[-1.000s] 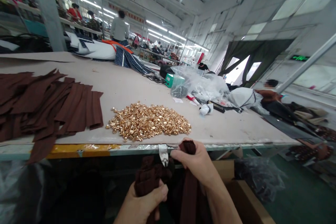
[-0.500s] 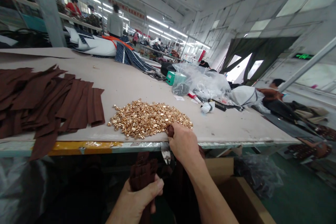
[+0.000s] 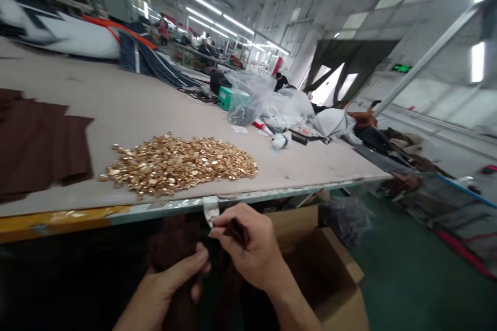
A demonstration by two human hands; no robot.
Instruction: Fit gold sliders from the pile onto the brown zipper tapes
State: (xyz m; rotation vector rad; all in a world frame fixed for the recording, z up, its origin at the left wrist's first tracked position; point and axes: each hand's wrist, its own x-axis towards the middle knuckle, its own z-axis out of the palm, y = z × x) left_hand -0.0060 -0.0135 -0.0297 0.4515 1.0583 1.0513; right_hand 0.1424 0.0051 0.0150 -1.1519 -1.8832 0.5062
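Observation:
My left hand [image 3: 171, 284] is closed around a bundle of dark brown fabric strips [image 3: 174, 248], below the table's front edge. To its right, my right hand [image 3: 248, 243] is closed with brown fabric [image 3: 237, 231] in its curled fingers. Its thumb and index fingertips are pressed together beside a whitish tag-like piece [image 3: 211, 209] hanging at the table edge; whether they pinch something small cannot be made out. A heap of shiny gold metal pieces [image 3: 186, 163] lies on the table [image 3: 116, 93] beyond both hands. Flat brown strips [image 3: 42, 145] are piled at the left.
An open cardboard box [image 3: 322, 269] stands below the table at the right. Clear plastic bags [image 3: 283, 108], a green box [image 3: 225, 98] and a white wrapped item [image 3: 281, 140] lie farther back. Striped dark fabric [image 3: 151, 64] is at the back left. People are in the distance.
My right hand has come back from the gold heap to below the table edge, nearer my left hand, which still holds the strips. The view has turned to the right.

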